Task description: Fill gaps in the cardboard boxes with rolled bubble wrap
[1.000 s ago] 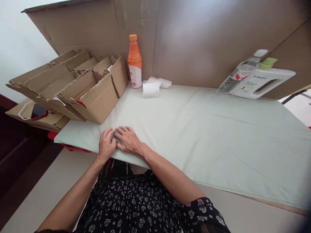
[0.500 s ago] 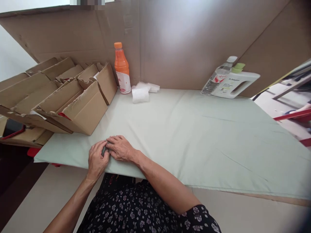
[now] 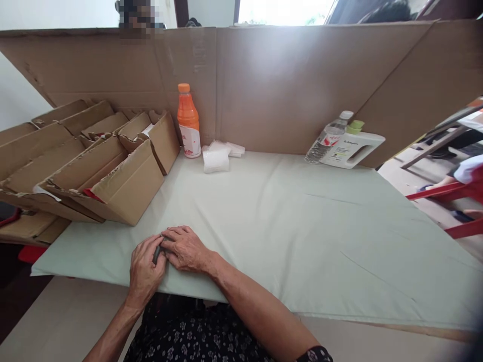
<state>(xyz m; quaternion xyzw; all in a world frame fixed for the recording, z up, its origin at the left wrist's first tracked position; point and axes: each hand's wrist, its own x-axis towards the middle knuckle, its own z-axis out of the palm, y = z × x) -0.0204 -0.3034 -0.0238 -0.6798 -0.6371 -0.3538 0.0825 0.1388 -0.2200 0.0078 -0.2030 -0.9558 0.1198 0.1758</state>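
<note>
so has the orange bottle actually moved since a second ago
No. The orange bottle stands by the same cardboard wall fold, next to the white rolls; only the camera tilted.

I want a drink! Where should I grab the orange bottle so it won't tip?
Grip the orange bottle round its narrower upper body, just above the label, coming from the front-right. It stands upright, with a cardboard box close on its left and the cardboard wall behind.

Count: 1 orange bottle (image 3: pixel 188 120), 1 clear bottle (image 3: pixel 327 138), 1 white jug (image 3: pixel 352 149). Open cardboard boxes (image 3: pixel 109 171) at 10 o'clock: 2 clear, rest overlap. 2 hands, 1 white packet pile (image 3: pixel 219 155).
</note>
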